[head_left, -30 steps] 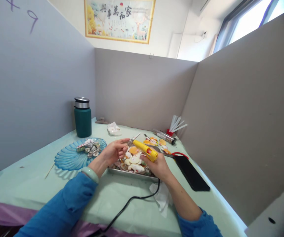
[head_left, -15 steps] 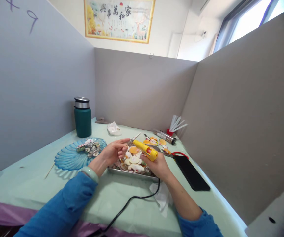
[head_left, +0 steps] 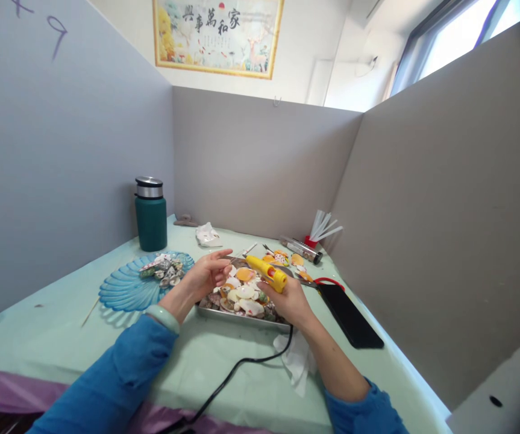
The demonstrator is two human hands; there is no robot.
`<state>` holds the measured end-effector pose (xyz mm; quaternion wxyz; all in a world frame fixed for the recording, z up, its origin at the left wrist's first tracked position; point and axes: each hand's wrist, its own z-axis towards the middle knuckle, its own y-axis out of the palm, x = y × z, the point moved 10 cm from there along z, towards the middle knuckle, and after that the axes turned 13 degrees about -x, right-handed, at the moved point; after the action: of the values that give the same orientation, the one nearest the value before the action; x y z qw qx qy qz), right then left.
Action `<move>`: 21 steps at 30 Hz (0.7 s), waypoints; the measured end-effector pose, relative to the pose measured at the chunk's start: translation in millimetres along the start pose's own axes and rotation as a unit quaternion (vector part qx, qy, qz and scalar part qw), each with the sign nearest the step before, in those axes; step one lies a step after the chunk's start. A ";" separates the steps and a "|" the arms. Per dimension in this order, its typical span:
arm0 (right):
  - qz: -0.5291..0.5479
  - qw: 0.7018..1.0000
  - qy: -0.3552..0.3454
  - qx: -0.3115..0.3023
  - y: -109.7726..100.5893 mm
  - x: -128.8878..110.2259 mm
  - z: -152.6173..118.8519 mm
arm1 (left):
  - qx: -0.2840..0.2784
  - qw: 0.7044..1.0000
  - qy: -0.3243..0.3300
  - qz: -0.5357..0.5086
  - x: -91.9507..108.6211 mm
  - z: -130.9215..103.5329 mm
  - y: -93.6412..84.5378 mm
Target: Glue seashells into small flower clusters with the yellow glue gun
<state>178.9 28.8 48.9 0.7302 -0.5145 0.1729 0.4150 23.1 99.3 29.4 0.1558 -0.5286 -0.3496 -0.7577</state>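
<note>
My right hand (head_left: 289,301) is wrapped round a yellow hot glue gun (head_left: 266,272), its nozzle pointing up and to the left. A black cord (head_left: 241,363) runs from below that hand to the table's front edge. To the left of the nozzle is my left hand (head_left: 206,277), index finger stretched out and the lower fingers curled; no object shows clearly in it. Below both hands lies a metal tray (head_left: 241,320) heaped with seashells (head_left: 246,293), white, orange and brown. A blue scalloped plate (head_left: 126,289) with small shells (head_left: 167,271) on it sits beside my left forearm.
A green bottle (head_left: 151,220) stands at the back left. Crumpled paper (head_left: 208,235), a clear tube (head_left: 302,248) and a red holder of glue sticks (head_left: 313,241) are behind. On the right lie red-handled scissors (head_left: 332,281) and a black phone (head_left: 350,316). A tissue (head_left: 296,361) is near my right wrist.
My left hand has drawn back a little to the left from the glue gun's nozzle, and its index finger is raised. The right hand still holds the gun in nearly the same place.
</note>
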 end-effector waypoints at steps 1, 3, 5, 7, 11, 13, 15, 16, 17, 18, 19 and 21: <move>-0.005 1.000 0.003 -0.001 -1.9 1.1 0.6 | 0.009 1.000 0.005 0.013 0.9 -0.1 -1.6; -0.018 1.000 0.012 -0.011 -6.5 3.0 2.0 | 0.046 0.997 0.023 0.059 4.8 -0.7 -7.7; -0.037 0.999 0.035 -0.017 -14.3 6.7 2.8 | 0.096 0.985 0.051 0.133 12.6 -2.8 -14.8; -0.067 0.995 0.066 -0.025 -21.4 11.8 2.9 | 0.131 0.968 0.070 0.201 19.3 -4.7 -18.5; -0.145 0.981 0.080 -0.099 -10.8 13.2 3.4 | 0.153 0.953 0.073 0.251 22.3 -5.4 -21.0; -0.183 0.971 0.080 -0.129 -1.9 11.2 2.3 | 0.158 0.952 0.073 0.253 22.9 -6.3 -21.6; -0.207 0.962 0.077 -0.159 5.2 8.6 0.5 | 0.162 0.952 0.073 0.250 23.7 -7.7 -21.6; -0.205 0.959 0.071 -0.182 8.8 7.6 -0.5 | 0.165 0.952 0.073 0.248 24.1 -8.3 -21.4; -0.192 0.956 0.067 -0.211 11.9 7.6 -1.6 | 0.167 0.952 0.074 0.244 24.6 -8.9 -21.1; -0.169 0.955 0.060 -0.238 13.5 7.9 -2.3 | 0.168 0.953 0.075 0.240 25.0 -9.2 -20.7; -0.141 0.953 0.056 -0.263 14.2 9.5 -2.4 | 0.168 0.954 0.076 0.237 25.4 -9.3 -20.0; -0.105 0.964 0.073 -0.232 -0.7 17.9 5.1 | 0.166 0.954 0.079 0.237 26.5 -9.1 -18.3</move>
<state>189.3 40.9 39.3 0.6160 -0.7135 0.0697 0.3265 -4.7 109.5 45.1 0.4437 -0.5015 -0.3214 -0.6696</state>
